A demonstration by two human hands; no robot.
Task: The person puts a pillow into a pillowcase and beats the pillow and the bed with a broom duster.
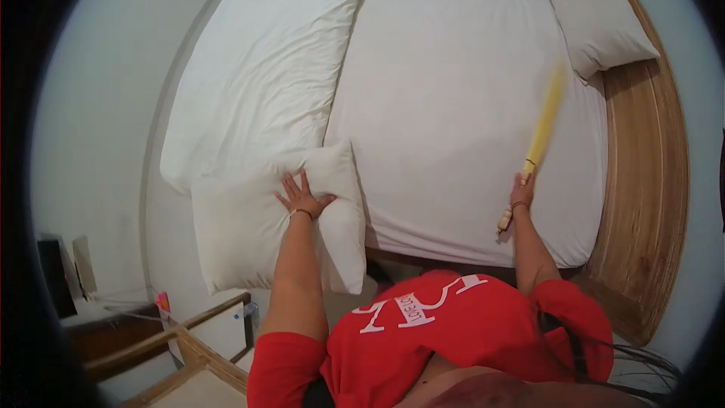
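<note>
My left hand [303, 202] presses on a white pillow [242, 219] with its fingers spread. The pillow lies at the near left corner of the bed, against the folded white bedding [264, 53]. On the right, my right hand [522, 190] is wrapped round the pale handle of a long yellow brush [545, 125]. The brush points away from me over the white sheet [445, 106], its far end blurred. The handle's end sticks out below my hand.
Another white pillow [596, 15] rests at the far right corner. A wooden bed board [642, 151] runs down the right side. At the lower left stand a wooden frame [192, 347] and a dark object [57, 276].
</note>
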